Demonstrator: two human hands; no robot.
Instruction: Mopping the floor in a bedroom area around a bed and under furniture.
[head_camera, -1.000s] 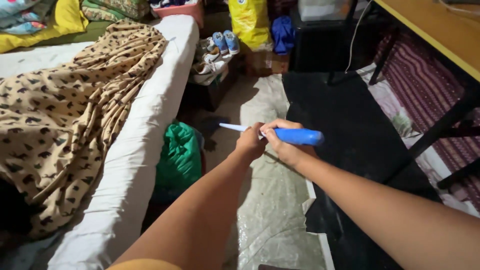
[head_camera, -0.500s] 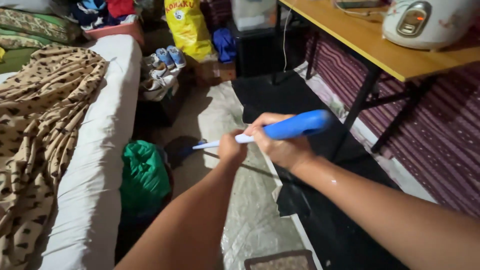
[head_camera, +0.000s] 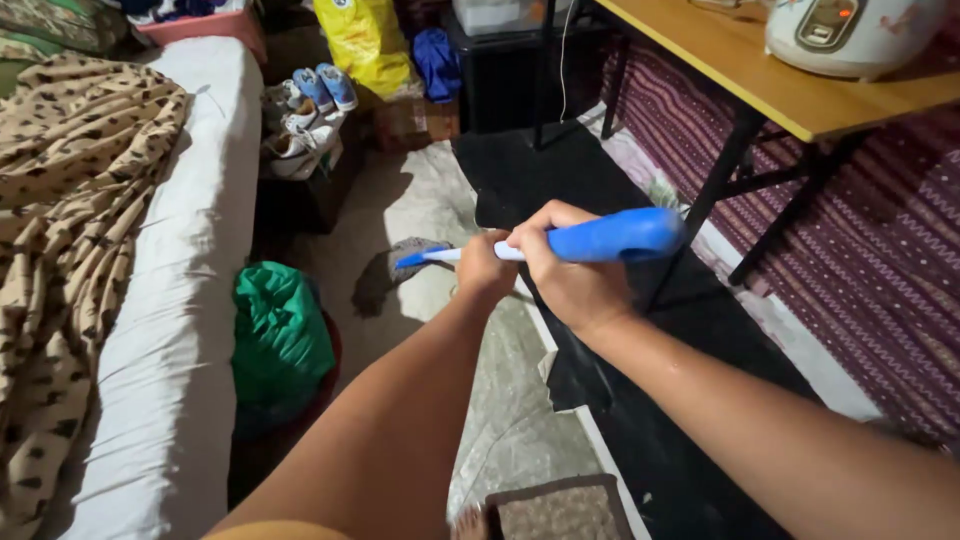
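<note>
Bed (head_camera: 190, 300) along left, floor sheet (head_camera: 520, 420) beneath. Broom handle (head_camera: 600, 240), blue and white, held low over floor. Right hand (head_camera: 570, 275) wraps blue grip, fingers closed; left hand (head_camera: 487, 270) fists white shaft. Likely mid-sweep; next stroke needs firm two-handed pull.

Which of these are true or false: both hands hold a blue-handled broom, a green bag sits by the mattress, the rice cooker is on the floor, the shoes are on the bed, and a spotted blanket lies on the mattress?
1. Both hands grip the broom handle. True: the left hand and the right hand close around it.
2. A green bag sits beside the mattress. True.
3. The rice cooker stands on the floor. False: it is on the wooden table.
4. The shoes lie on the bed. False: they sit beside it, off the mattress.
5. A spotted blanket lies on the mattress. True.
</note>
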